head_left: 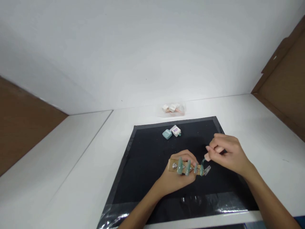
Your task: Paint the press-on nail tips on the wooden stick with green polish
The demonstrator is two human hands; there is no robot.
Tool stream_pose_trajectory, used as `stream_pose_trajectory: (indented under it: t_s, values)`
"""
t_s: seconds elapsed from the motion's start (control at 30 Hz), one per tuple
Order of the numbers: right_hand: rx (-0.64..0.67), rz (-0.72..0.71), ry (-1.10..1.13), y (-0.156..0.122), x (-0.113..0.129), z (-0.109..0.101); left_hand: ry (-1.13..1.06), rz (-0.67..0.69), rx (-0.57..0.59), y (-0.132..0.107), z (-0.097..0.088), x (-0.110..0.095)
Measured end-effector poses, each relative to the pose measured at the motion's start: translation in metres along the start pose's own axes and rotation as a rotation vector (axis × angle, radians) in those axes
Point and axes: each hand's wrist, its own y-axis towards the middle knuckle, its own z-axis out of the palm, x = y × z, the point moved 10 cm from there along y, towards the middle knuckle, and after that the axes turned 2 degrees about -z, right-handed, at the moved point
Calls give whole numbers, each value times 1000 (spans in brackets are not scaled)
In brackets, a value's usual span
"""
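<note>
My left hand (pixel 177 178) is wrapped round a wooden nail-tip stand (pixel 171 165) above the black mat. Along its top sit several false nails (pixel 180 166) coated glossy teal, and a clear false nail (pixel 207 170) at the right end. A nail polish brush (pixel 206 157) with a pale pink handle is pinched in the fingers of my right hand (pixel 227 151). Its teal-wetted end reaches down to the teal nail (pixel 201 169) beside the clear one; whether they touch is hard to make out. Beyond my left hand is a teal nail polish bottle (pixel 167 134).
Against the teal bottle rests a small white bottle or box (pixel 176 130) with a purple mark. Behind the black mat (pixel 143 152), a clear plastic tray (pixel 182 109) holds several white-and-pink items. Brown boards (pixel 283 79) flank the white table (pixel 78 178) and a white wall stands behind.
</note>
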Motion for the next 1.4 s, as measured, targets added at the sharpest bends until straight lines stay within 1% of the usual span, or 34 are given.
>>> stream_pose_trajectory:
  t_s: [0.1,0.2,0.27,0.4,0.47,0.57,0.6,0.67,0.77,0.8,0.87,0.97,1.07,1.17,1.27,1.33,1.4]
  values:
    - [-38,4,40,0,2,-4,-2,6,-7,0,-1,-2]
    - [36,-38,145,2,9,5,9,-2,2,1,0,-2]
    - [66,-45,118,1,9,9,22,9,-4,1,0,-2]
    - [-18,0,-44,0,2,0,40,42,-16,0,-1,-3]
    - [-31,2,-19,0,3,-3,36,47,-7,0,0,-3]
    - [26,-40,104,2,9,2,29,61,-5,0,-1,-3]
    - [47,-53,119,2,11,4,28,67,-9,0,-1,-4]
    - [61,-58,75,1,10,6,34,77,-19,1,-1,-4]
    - [-12,-32,-59,1,5,-1,43,87,-30,1,-2,-5]
    - [-40,-22,-71,1,4,-4,43,87,-33,1,-3,-6]
    - [-62,-20,-16,1,6,-6,35,70,-27,1,-3,-6]
    - [-23,-63,103,3,13,-1,-9,38,-5,2,-2,-5]
    - [-14,-62,76,4,12,3,-76,48,6,2,-2,-4]
    - [-95,-11,-20,1,4,-5,-140,43,3,1,-2,0]
    - [-151,16,12,-1,3,-11,-208,12,12,0,-1,7]
    - [-127,-8,102,-1,7,-8,-261,-11,21,-1,1,12]
    - [-84,-50,143,0,13,-4,-325,-30,32,-2,3,15]
